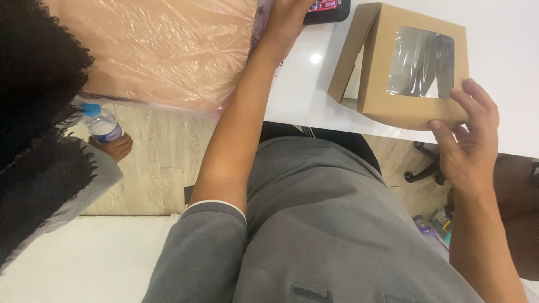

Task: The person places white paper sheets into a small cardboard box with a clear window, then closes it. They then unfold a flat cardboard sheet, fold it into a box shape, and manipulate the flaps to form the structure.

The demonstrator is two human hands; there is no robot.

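A brown cardboard box with a clear window lid sits on the white table, its lid partly raised. My right hand grips the box's near right corner, thumb on the front edge and fingers on the lid. My left hand reaches far up the table and rests against a dark flat object at the top edge; its fingers are cut off by the frame, so whether it holds anything is unclear.
A stack wrapped in peach plastic film lies at the upper left. Another person with dark curly hair sits at left, holding a water bottle with a blue cap. A chair base stands under the table.
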